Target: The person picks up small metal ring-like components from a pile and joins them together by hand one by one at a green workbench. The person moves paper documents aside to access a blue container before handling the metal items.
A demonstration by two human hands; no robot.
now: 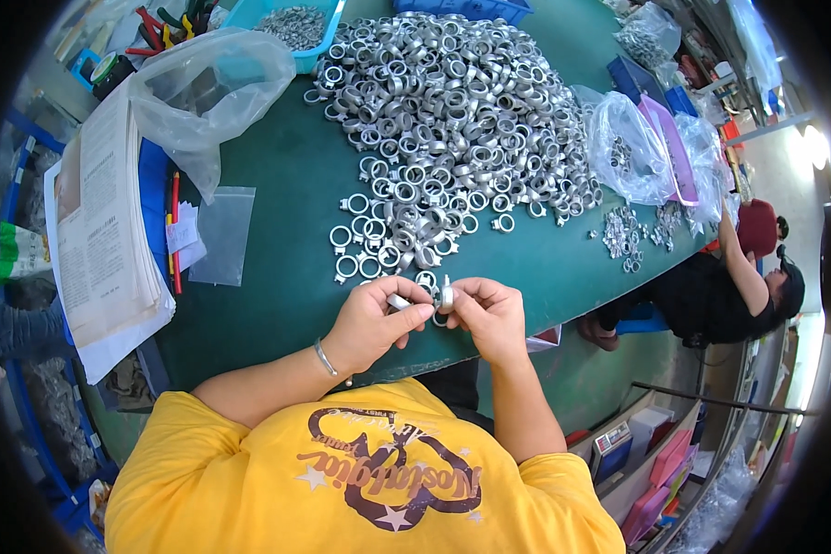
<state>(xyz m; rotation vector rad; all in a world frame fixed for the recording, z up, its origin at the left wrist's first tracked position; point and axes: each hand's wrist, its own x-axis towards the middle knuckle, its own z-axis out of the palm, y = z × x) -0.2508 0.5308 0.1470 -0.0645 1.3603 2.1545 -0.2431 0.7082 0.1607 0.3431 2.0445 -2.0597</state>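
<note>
At the near edge of the green table, my two hands meet in front of a pile of silver metal rings (462,102). My left hand (365,323) is closed, pinching a small silvery metal piece (398,302) whose exact shape the fingers partly hide. My right hand (491,319) pinches a metal ring (447,296), seen nearly edge-on with a short stub on top. The fingertips of both hands almost touch. Loose rings (369,266) lie just beyond the left hand, each with a small lug on its side.
A clear plastic bag (217,97), newspaper sheets (106,222) and a small flat bag (223,235) lie left. A turquoise tray (334,26) of small parts stands at the far left. To the right are small metal parts (623,235), a pink tray (667,148) and a seated person (725,291).
</note>
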